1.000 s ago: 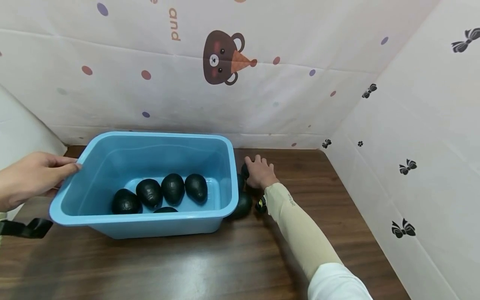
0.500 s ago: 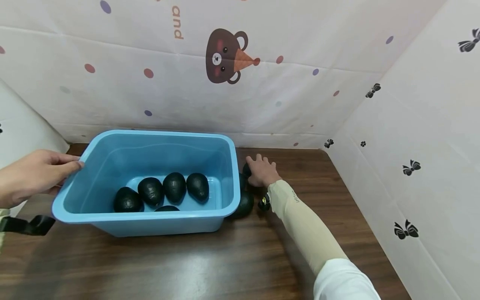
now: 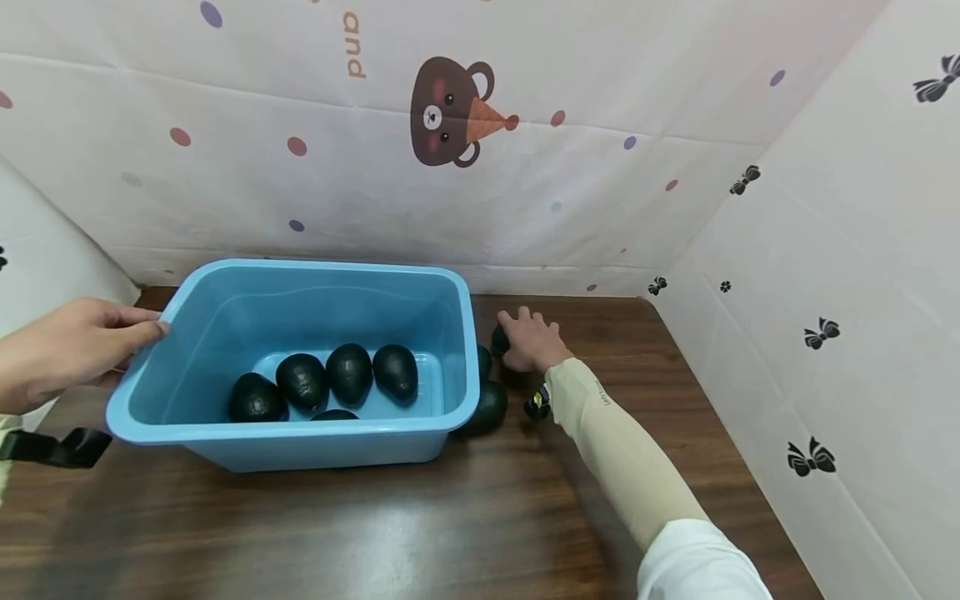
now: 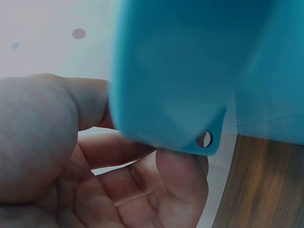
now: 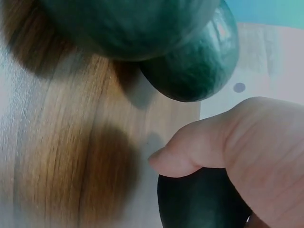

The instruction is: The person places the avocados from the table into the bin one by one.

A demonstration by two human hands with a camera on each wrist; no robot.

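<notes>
My left hand (image 3: 78, 350) grips the left rim of a light blue plastic tub (image 3: 315, 454), thumb on top and fingers underneath. In the left wrist view, the fingers (image 4: 180, 185) lie right against the tub's rim near a small hole. Several dark green avocados (image 3: 349, 375) lie inside the tub; the front wall partly hides one. Beyond the tub's right side, my right hand (image 3: 532, 342) holds another avocado (image 5: 204, 199), its thumb across the top. Two more avocados (image 5: 199, 66) sit by the tub's right wall, close to that hand, partly hidden by the tub in the head view.
The dark wooden table (image 3: 360, 533) extends in front of the tub and to the right. A white printed sheet (image 3: 570, 208) with a bear rises at the back, close behind the tub. Another with black bows (image 3: 817, 333) borders the right side.
My right hand has shifted slightly right, away from the tub, and the avocado under it has moved along. The left hand keeps its grip on the rim. The head view has shifted a little.
</notes>
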